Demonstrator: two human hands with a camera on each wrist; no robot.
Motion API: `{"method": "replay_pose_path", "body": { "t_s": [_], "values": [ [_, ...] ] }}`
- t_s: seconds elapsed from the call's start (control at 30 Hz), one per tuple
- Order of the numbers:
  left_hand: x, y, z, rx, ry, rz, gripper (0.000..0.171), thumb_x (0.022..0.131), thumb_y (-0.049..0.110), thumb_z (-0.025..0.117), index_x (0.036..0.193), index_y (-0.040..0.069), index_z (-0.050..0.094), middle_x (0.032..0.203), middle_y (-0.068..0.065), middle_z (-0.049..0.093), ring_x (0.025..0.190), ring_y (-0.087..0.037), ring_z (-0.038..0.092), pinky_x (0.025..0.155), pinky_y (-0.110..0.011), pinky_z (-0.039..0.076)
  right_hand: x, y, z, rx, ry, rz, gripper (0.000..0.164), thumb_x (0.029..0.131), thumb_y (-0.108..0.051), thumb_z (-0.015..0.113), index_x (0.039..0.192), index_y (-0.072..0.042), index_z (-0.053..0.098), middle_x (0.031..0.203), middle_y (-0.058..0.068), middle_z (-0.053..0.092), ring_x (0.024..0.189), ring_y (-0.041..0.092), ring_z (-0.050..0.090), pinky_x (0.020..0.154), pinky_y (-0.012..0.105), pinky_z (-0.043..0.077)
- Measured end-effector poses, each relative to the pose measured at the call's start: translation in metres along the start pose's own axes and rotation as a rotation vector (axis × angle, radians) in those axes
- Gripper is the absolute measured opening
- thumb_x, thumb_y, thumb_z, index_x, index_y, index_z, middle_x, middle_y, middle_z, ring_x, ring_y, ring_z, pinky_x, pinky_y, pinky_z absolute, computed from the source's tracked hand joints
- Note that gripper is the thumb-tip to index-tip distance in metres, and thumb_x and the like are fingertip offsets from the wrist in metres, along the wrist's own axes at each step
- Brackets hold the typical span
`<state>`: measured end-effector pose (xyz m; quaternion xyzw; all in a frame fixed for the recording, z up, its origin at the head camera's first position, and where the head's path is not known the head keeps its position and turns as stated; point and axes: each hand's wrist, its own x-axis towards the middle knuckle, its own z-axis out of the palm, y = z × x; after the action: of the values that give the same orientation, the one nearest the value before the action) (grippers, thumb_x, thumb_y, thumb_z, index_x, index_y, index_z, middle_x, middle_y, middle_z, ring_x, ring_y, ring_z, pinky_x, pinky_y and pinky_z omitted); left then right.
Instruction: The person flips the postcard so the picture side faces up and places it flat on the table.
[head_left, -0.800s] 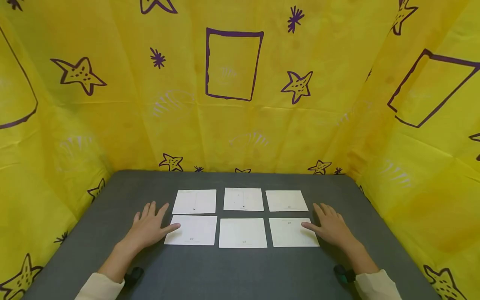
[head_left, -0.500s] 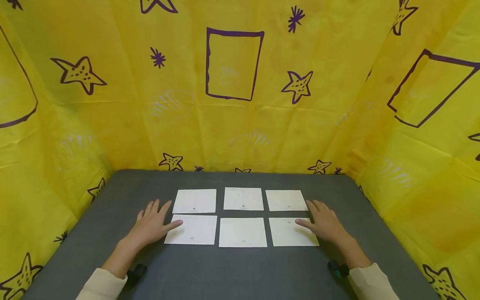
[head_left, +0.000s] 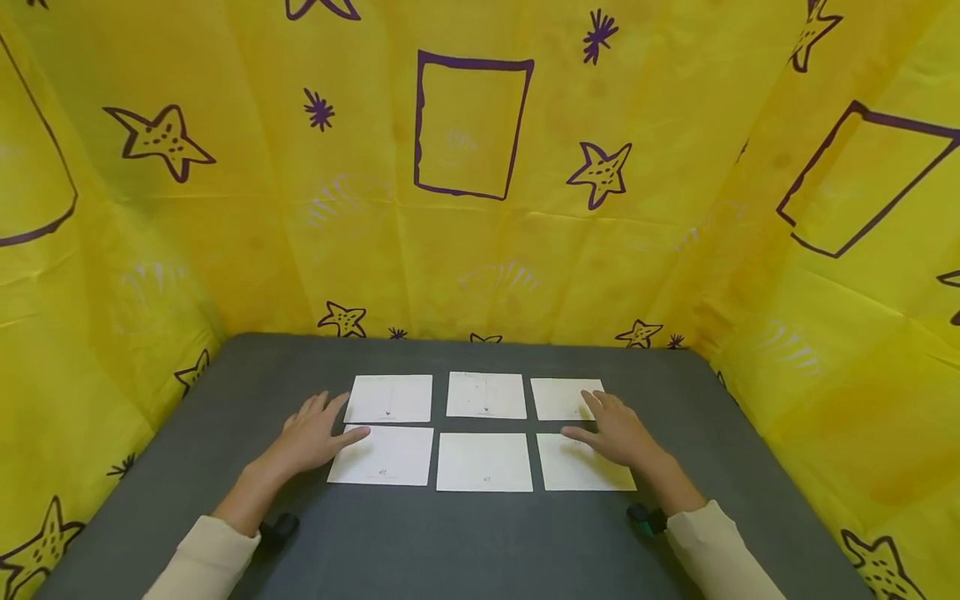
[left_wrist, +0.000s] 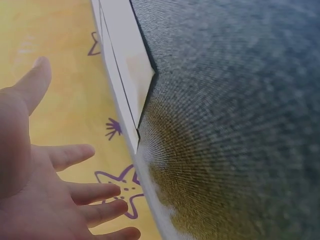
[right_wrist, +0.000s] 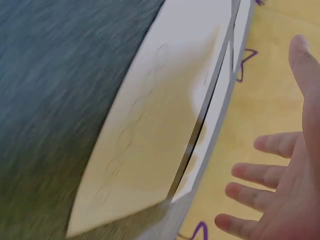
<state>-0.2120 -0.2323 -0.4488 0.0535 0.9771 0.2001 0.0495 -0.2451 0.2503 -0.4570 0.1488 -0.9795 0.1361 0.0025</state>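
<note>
White paper cards lie flat in two rows of three on the grey table. My left hand (head_left: 311, 435), fingers spread, is at the left end, its thumb over the near-left card (head_left: 382, 457) and its fingertips at the edge of the far-left card (head_left: 390, 398). At the right end, my right hand (head_left: 618, 433) overlaps the far-right card (head_left: 557, 400) and the near-right card (head_left: 585, 471). Both wrist views show straight, parted fingers holding nothing. A faint looping line runs along the card (right_wrist: 135, 130) in the right wrist view.
Between the hands lie the near-middle card (head_left: 484, 462) and the far-middle card (head_left: 486, 395). Yellow cloth (head_left: 480, 250) with purple starfish drawings stands behind and at both sides of the grey table (head_left: 465, 542). A dark band sits at each wrist.
My right hand has moved left, from the right edge of the cards to over them. My left hand has shifted slightly right and forward. The cards lie as before.
</note>
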Motion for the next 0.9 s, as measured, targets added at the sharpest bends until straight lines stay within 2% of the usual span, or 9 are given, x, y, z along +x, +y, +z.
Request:
{"method": "replay_pose_path", "body": {
  "t_s": [0.37, 0.6, 0.9],
  "values": [
    [0.010, 0.008, 0.003, -0.024, 0.004, 0.015, 0.088, 0.089, 0.061, 0.057, 0.147, -0.002, 0.035, 0.148, -0.041, 0.027, 0.137, -0.057, 0.024, 0.102, -0.076, 0.022, 0.018, -0.025, 0.003, 0.054, -0.024, -0.029, 0.092, 0.086, -0.064, 0.058, 0.147, 0.001, 0.038, 0.147, 0.027, 0.043, 0.137, 0.046, 0.038, 0.109, 0.061, 0.031],
    [0.016, 0.009, 0.006, -0.004, -0.015, -0.005, 0.091, 0.088, 0.062, 0.055, 0.147, -0.003, 0.034, 0.148, -0.041, 0.028, 0.137, -0.057, 0.024, 0.103, -0.075, 0.022, 0.032, -0.043, 0.007, 0.107, -0.041, -0.053, 0.088, 0.088, -0.060, 0.058, 0.149, -0.001, 0.036, 0.150, 0.025, 0.040, 0.140, 0.044, 0.035, 0.111, 0.059, 0.031],
    [0.021, 0.009, 0.007, -0.044, -0.038, -0.024, 0.091, 0.088, 0.063, 0.055, 0.147, -0.004, 0.034, 0.149, -0.041, 0.025, 0.137, -0.059, 0.022, 0.106, -0.072, 0.023, 0.056, -0.071, 0.013, 0.145, -0.070, -0.092, 0.088, 0.087, -0.061, 0.059, 0.149, -0.003, 0.036, 0.151, 0.019, 0.041, 0.140, 0.039, 0.037, 0.113, 0.055, 0.032]
  ]
}}
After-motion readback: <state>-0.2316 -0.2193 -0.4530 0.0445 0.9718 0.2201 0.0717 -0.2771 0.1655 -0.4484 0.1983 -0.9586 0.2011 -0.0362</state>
